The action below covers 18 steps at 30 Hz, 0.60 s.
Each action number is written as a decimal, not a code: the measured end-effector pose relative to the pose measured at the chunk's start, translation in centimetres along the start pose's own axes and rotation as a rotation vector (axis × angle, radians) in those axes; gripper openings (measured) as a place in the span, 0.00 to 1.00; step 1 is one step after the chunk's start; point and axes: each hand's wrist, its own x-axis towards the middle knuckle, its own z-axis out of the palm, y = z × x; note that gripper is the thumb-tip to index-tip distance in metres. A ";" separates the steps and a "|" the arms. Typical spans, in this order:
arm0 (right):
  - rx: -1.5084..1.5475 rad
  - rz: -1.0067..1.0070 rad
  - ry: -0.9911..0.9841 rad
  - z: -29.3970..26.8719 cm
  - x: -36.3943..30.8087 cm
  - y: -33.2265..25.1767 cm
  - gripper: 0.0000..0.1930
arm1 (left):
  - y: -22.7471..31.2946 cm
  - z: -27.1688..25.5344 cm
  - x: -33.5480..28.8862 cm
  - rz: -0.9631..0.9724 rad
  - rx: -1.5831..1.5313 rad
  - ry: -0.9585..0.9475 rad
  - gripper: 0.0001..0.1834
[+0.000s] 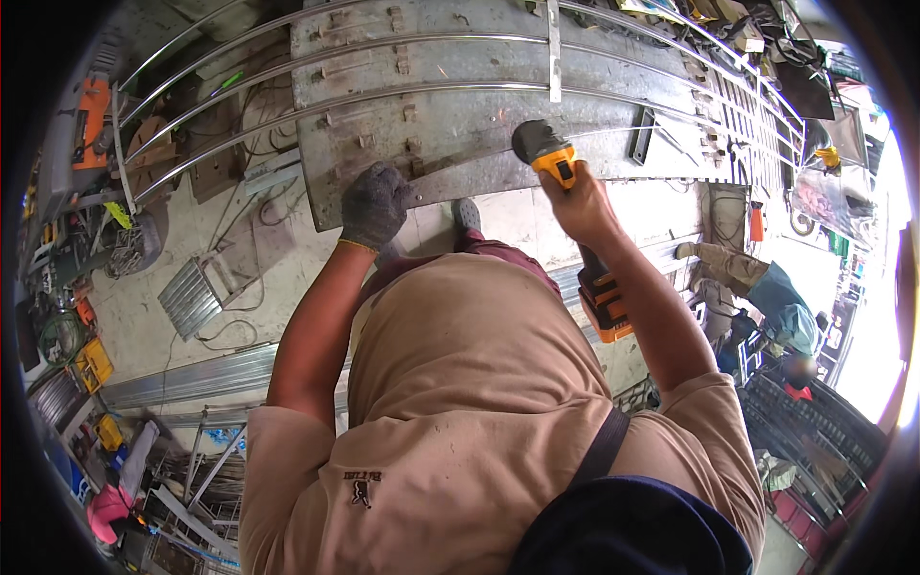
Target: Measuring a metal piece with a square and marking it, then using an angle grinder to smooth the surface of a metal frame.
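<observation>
My left hand [376,204], in a dark grey work glove, is closed into a fist at the near left corner of a worn metal table [460,115]. What it grips, if anything, is hidden. My bare right hand [581,203] wraps around a yellow and black cordless power tool [546,149]. The tool's dark rounded head points away over the table's near edge, and its battery end [606,305] shows below my forearm. Long shiny metal rails [431,88] curve across the tabletop, joined by a flat upright bar [554,53]. They lie just beyond both hands.
A black metal bracket [642,136] lies on the table to the right. Another person [781,307] bends over at the right. Metal lengths [192,383] and a ribbed metal panel [192,297] are on the floor at left. An orange tool [93,120] stands at far left.
</observation>
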 end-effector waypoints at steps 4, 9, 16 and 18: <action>0.074 -0.071 -0.062 1.4 -1.4 -1.4 0.32 | 0.1 0.0 -0.1 -0.015 0.006 -0.006 0.08; 0.052 -0.022 -0.072 1.2 -1.1 -1.2 0.32 | 0.4 -0.2 -0.1 -0.008 0.010 0.001 0.08; -0.006 -0.021 0.042 -1.0 0.9 2.1 0.32 | 0.1 -0.1 -0.1 -0.016 -0.012 0.002 0.09; -0.011 0.007 0.074 -1.5 2.1 3.7 0.32 | 0.1 -0.1 -0.1 -0.014 -0.007 0.003 0.09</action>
